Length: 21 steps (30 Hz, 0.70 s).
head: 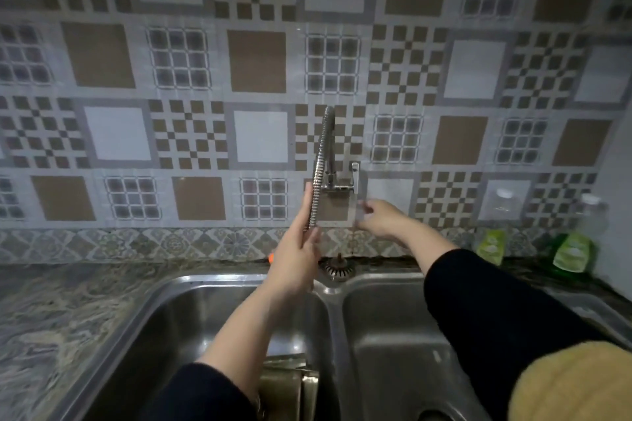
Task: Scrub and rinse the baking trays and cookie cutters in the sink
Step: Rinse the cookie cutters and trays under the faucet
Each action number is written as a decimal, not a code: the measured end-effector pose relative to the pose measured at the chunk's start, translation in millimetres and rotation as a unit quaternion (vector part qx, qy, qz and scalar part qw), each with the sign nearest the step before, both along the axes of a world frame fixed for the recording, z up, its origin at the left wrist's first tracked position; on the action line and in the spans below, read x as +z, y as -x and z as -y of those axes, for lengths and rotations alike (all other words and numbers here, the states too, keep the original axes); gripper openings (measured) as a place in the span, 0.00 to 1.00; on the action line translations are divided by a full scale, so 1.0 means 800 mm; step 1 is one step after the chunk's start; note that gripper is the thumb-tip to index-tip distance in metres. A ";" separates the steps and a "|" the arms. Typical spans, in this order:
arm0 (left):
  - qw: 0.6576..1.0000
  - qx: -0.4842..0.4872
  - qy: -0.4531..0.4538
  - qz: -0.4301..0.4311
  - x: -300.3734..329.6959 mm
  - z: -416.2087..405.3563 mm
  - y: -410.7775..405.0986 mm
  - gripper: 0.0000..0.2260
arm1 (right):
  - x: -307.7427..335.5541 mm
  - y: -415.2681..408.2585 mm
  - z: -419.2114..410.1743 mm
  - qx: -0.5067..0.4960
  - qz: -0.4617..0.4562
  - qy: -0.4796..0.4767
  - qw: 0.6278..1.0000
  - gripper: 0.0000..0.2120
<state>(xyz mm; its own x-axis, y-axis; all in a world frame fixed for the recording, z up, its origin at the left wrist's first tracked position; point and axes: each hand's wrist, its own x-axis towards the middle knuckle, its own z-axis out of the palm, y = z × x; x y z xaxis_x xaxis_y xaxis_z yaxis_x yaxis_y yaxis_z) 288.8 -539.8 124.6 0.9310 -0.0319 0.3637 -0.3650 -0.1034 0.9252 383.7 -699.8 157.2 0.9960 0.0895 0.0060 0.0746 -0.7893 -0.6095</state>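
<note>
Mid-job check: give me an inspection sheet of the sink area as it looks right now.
Surface: double-bowl steel sink set in a marbled counter.
Job's things: metal trays low in the left bowl; no cookie cutters seen.
Clutter: green soap bottle, sink strainer on the rim.
Grippers: left hand on the faucet hose, fingers straight; right hand blurred, near the faucet base.
Cables: nothing seen.
Surroundings: patterned tile wall.
</note>
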 end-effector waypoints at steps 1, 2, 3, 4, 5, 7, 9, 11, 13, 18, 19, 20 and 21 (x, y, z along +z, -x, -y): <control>1.000 0.005 0.008 0.005 -0.004 -0.013 -0.003 0.36 | 0.009 -0.012 -0.006 0.000 0.012 -0.011 1.000 0.29; 1.000 0.013 0.010 0.010 -0.005 -0.023 -0.006 0.37 | 0.017 -0.024 -0.012 -0.004 0.023 -0.030 0.999 0.28; 1.000 0.018 0.001 0.013 -0.006 -0.032 -0.011 0.36 | 0.024 -0.038 -0.016 -0.011 0.035 -0.056 0.998 0.29; 1.000 0.018 -0.011 0.015 -0.008 -0.038 -0.015 0.36 | 0.030 -0.052 -0.021 -0.022 0.042 -0.086 0.995 0.30; 1.000 0.016 -0.014 0.017 -0.012 -0.041 -0.021 0.35 | 0.033 -0.064 -0.026 -0.034 0.045 -0.116 0.992 0.32; 1.000 0.005 -0.007 0.024 -0.016 -0.043 -0.027 0.33 | 0.037 -0.085 -0.034 -0.050 0.046 -0.173 0.983 0.33; 1.000 -0.007 0.004 0.026 -0.018 -0.043 -0.030 0.32 | 0.037 -0.101 -0.037 -0.068 0.048 -0.204 0.975 0.32; 1.000 -0.010 0.011 0.027 -0.020 -0.043 -0.032 0.31 | 0.036 -0.109 -0.036 -0.087 0.058 -0.218 0.970 0.27; 1.000 -0.009 0.011 0.026 -0.019 -0.042 -0.031 0.31 | 0.033 -0.110 -0.029 -0.098 0.076 -0.231 0.965 0.20; 1.000 0.000 -0.010 0.007 -0.009 -0.043 -0.019 0.31 | 0.003 -0.093 -0.015 -0.108 0.148 -0.204 0.962 0.09; 1.000 -0.002 -0.006 0.009 -0.007 -0.044 -0.017 0.31 | -0.007 -0.088 -0.014 -0.107 0.154 -0.190 0.964 0.08; 1.000 -0.006 0.002 0.011 -0.007 -0.044 -0.015 0.30 | -0.015 -0.083 -0.013 -0.104 0.157 -0.178 0.966 0.09; 1.000 -0.010 0.009 0.010 -0.008 -0.044 -0.015 0.30 | -0.019 -0.077 -0.013 -0.097 0.159 -0.163 0.969 0.10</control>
